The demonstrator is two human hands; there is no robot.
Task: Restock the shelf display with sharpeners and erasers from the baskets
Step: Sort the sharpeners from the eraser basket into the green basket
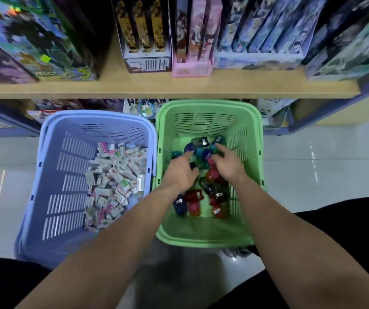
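1. A blue basket (52, 175) stands on the floor, with a heap of wrapped erasers (114, 184) against its right wall.
2. Just beside it, a green basket (208, 104) holds red, blue, teal and dark sharpeners (195, 201).
3. The left hand (180, 173) is inside the green basket, index finger stretched onto a blue sharpener; I cannot tell whether its other fingers grasp anything.
4. The right hand (229, 165) lies on the same pile, fingers bent among teal sharpeners; grasp unclear.
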